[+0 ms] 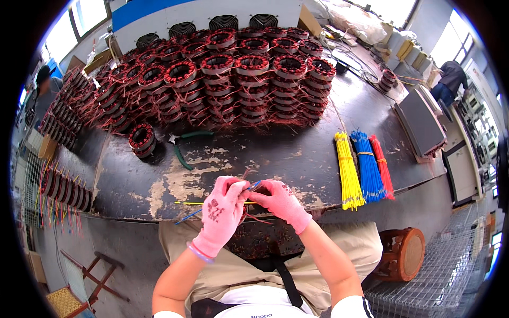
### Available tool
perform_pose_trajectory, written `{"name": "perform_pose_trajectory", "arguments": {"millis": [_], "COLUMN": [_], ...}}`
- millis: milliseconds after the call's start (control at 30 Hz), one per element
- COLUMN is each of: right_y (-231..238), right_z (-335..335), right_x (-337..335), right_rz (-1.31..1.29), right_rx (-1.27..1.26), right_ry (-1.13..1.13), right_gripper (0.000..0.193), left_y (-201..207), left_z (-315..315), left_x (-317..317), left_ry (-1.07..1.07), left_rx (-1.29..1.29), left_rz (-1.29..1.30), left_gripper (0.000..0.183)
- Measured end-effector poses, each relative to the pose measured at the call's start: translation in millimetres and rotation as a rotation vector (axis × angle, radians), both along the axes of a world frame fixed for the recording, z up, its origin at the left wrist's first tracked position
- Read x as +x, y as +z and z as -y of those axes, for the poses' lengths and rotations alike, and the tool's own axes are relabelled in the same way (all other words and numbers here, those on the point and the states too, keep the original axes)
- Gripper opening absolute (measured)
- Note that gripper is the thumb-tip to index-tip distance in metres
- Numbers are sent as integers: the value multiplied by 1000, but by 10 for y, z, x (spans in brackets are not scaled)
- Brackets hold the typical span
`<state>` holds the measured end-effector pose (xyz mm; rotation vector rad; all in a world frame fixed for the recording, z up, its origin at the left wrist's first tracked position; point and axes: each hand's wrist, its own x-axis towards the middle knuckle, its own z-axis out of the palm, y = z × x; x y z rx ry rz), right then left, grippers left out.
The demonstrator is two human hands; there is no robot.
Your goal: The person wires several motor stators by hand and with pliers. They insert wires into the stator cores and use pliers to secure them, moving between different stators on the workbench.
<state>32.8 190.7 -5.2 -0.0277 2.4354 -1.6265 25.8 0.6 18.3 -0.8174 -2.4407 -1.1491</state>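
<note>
At the six o'clock edge of the table [297, 159], the left hand [221, 212] and right hand [281, 200], both in pink gloves, meet with fingers clamped on a blue wire [192, 215]. Green-handled pliers [183, 148] lie at eleven o'clock from the hands, stacked copper-wound stators [249, 85] at twelve, and coloured wire bundles [366, 167] at three.

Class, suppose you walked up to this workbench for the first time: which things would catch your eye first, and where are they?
First, the big heap of copper-wound motor stators stacked across the far side of the dark workbench. Next, the bundles of yellow, blue and red wires lying at its right. Nearest, at the front edge, the pink-gloved left hand and right hand pinch thin wires together.
</note>
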Motion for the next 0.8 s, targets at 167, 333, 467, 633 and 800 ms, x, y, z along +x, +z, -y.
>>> {"name": "perform_pose_trajectory", "arguments": {"millis": [167,333,467,633,800], "right_y": [7,-73,35,101,122], "right_z": [139,116,133,111,8], "right_x": [-12,185,377,341,243], "right_rz": [10,-307,-394,-645,-401], "right_rx": [-73,192,236,383,135], "right_ry": [-78,-138,-186,-135,-71], "right_gripper": [20,15,10,15,13], "left_y": [-249,-336,-313,-242,-151], "left_z": [-36,67,114,158,107], "left_x": [-77,-134,-166,-222,-207], "left_ry": [12,-70,-186,-259,-220], "left_rx": [77,59,-9,-77,-171], "left_rz": [119,175,151,153,119], "left_gripper": [23,21,21,17,13]}}
